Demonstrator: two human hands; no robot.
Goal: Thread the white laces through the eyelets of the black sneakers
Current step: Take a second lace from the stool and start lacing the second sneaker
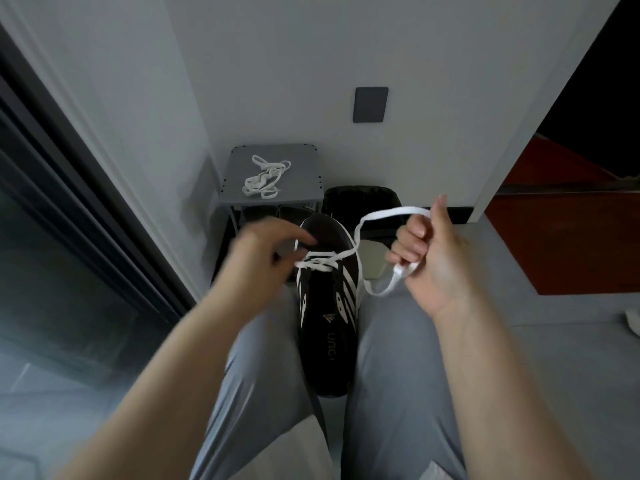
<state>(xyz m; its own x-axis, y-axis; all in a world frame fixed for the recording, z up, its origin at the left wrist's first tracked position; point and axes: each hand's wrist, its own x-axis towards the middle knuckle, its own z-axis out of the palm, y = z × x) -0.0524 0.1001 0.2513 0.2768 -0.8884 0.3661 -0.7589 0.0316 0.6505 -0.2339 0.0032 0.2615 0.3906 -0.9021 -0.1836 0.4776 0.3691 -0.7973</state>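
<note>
While the black sneaker [329,341] sits wedged between your thighs, toe pointing away from you, the white lace [388,213] crosses only the eyelets nearest the toe. The eyelet rows closer to you are bare.

Right hand [433,258]: raised to the right of the shoe, palm toward you, fingers curled tight round the lace. One run of lace rises from the right-side eyelets and arcs over to the top of this fist. Another run leaves the fist below and sags in a loop just beside the shoe's right edge.

Left hand [256,251]: blurred, touching or nearly touching the shoe's left side at the crossing. Its fingers are bent toward the lace's left end. You cannot tell from this view whether they pinch it.

Edges and room:
- Your grey trouser legs [263,358] press the shoe on both sides.
- Ahead, near the toe, a grey stand [304,168] carries a second lace [265,176] in a loose heap.
- A dark bag [360,202] sits just right of the stand, against the wall.
- A dark door frame [69,168] runs along your left.
- Open grey floor [554,358] lies to your right, beyond the right hand.
</note>
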